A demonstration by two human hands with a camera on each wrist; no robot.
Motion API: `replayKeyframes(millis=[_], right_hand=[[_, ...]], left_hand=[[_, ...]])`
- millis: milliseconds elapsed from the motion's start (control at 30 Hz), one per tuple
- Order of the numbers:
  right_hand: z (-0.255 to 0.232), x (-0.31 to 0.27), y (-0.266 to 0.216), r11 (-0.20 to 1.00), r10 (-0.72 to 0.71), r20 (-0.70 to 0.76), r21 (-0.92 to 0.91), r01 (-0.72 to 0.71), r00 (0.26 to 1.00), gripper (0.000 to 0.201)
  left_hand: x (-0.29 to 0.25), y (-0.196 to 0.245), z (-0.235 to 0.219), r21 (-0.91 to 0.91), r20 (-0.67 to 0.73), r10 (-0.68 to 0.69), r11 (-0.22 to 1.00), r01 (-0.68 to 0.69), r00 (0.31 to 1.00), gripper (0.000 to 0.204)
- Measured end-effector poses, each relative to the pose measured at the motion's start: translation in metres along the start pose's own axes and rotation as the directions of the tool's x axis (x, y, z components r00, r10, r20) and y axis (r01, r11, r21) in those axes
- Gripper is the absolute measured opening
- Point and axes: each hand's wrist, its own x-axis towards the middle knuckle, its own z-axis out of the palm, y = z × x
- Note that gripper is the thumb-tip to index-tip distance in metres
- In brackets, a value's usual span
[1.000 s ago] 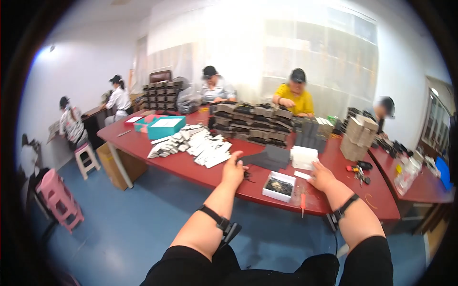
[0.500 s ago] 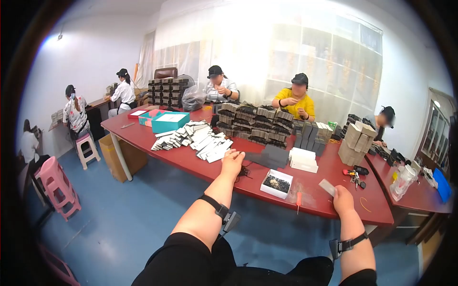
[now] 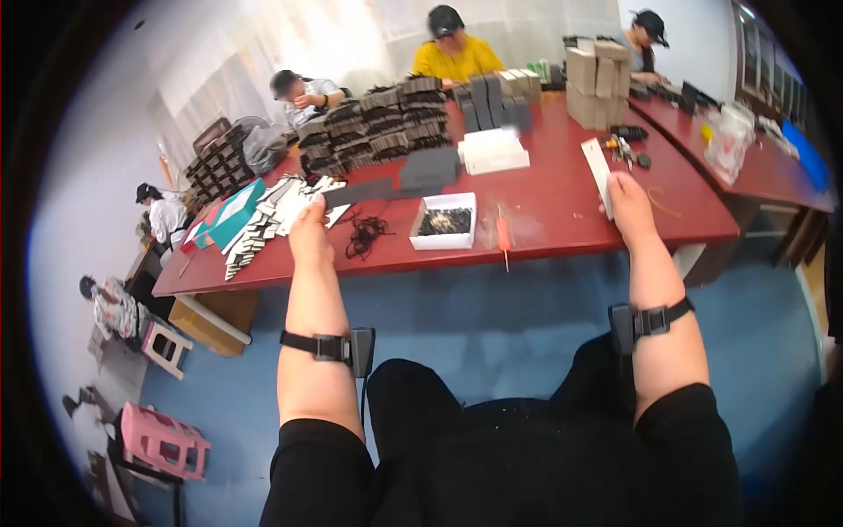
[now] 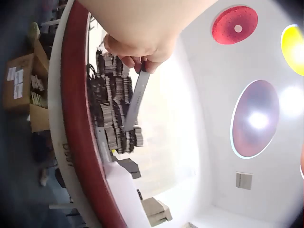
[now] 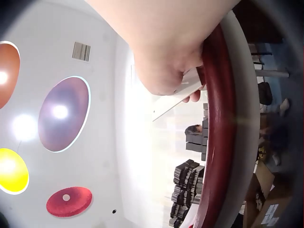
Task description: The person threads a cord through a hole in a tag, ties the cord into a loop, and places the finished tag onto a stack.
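Observation:
My left hand [image 3: 311, 230] pinches one end of a flat dark grey strip [image 3: 358, 192], held out over the table; in the left wrist view faint lettering shows along this grey strip [image 4: 137, 99]. A flat white strip [image 3: 596, 165] is gripped by my right hand [image 3: 631, 206] at the right side of the table, tilted upward. Part of it is hidden behind the fingers in the right wrist view. Beside the left hand lie a heap of white strips [image 3: 279, 209] and a tangle of black cords [image 3: 365, 235]. Dark grey pieces [image 3: 430, 165] are stacked between the hands.
On the red table [image 3: 553, 189] stand a white stack [image 3: 494, 156], a white box [image 3: 443, 241] of small black bits, a screwdriver [image 3: 503, 235] and keys [image 3: 625, 153]. Bundled dark stacks [image 3: 378, 127] line the back, near a person in yellow [image 3: 458, 60]. Grey blocks [image 3: 597, 83] rise at right.
My right hand has moved right, away from the white stack, carrying the white strip, which is now raised more upright. My left hand keeps the dark strip. The head view has turned and tilted downward.

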Motion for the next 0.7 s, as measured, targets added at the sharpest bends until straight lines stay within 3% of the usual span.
replayKeyframes(millis=[33, 100, 133, 167, 200, 233, 267, 333, 433, 533, 633, 700], right_hand=[[0.002, 0.003, -0.005, 0.997, 0.015, 0.003, 0.076, -0.015, 1.000, 0.021], [0.001, 0.001, 0.002, 0.985, 0.066, -0.011, 0.160, -0.063, 0.998, 0.020], [0.001, 0.002, 0.004, 0.983, 0.071, 0.006, 0.170, -0.071, 0.997, 0.020], [0.000, 0.003, 0.006, 0.981, 0.072, 0.023, 0.178, -0.075, 0.997, 0.020], [0.000, 0.001, 0.006, 0.981, 0.082, 0.016, 0.175, -0.084, 0.996, 0.020], [0.001, 0.000, 0.004, 0.979, 0.078, 0.021, 0.189, -0.081, 0.997, 0.020], [0.001, 0.001, 0.003, 0.976, 0.069, 0.027, 0.204, -0.073, 0.997, 0.021], [0.000, 0.000, 0.002, 0.978, 0.064, 0.034, 0.195, -0.069, 0.997, 0.021], [0.000, 0.001, 0.001, 0.978, 0.074, 0.059, 0.193, -0.084, 0.995, 0.020], [0.000, 0.000, 0.001, 0.979, 0.071, 0.060, 0.189, -0.082, 0.996, 0.019], [-0.002, 0.000, 0.001, 0.979, 0.094, 0.047, 0.177, -0.101, 0.994, 0.017], [-0.004, 0.000, 0.005, 0.987, -0.036, 0.019, 0.159, 0.032, 0.999, 0.017]], left_hand=[[-0.013, 0.012, 0.008, -0.106, 0.107, 0.021, 0.994, -0.009, 0.994, 0.011], [-0.079, 0.032, 0.050, -0.113, 0.369, 0.013, 0.993, 0.031, 0.929, 0.009], [-0.107, 0.032, 0.061, -0.002, 0.502, -0.007, 1.000, 0.010, 0.865, 0.009], [-0.136, 0.036, 0.075, 0.259, 0.560, -0.069, 0.961, -0.095, 0.825, 0.012], [-0.153, 0.026, 0.084, 0.324, 0.676, -0.128, 0.936, -0.137, 0.726, 0.015], [-0.174, 0.022, 0.097, 0.399, 0.702, -0.163, 0.896, -0.194, 0.694, 0.010], [-0.183, 0.007, 0.103, 0.369, 0.757, -0.061, 0.862, -0.349, 0.651, 0.012], [-0.189, -0.006, 0.112, 0.355, 0.774, 0.050, 0.792, -0.497, 0.631, 0.014], [-0.195, -0.010, 0.116, 0.342, 0.796, 0.053, 0.782, -0.521, 0.603, 0.015], [-0.200, -0.014, 0.118, 0.309, 0.770, 0.118, 0.790, -0.529, 0.627, 0.016], [-0.195, -0.020, 0.118, 0.310, 0.777, 0.100, 0.798, -0.516, 0.622, 0.019], [-0.198, -0.019, 0.117, 0.307, 0.787, 0.107, 0.787, -0.536, 0.608, 0.021]])
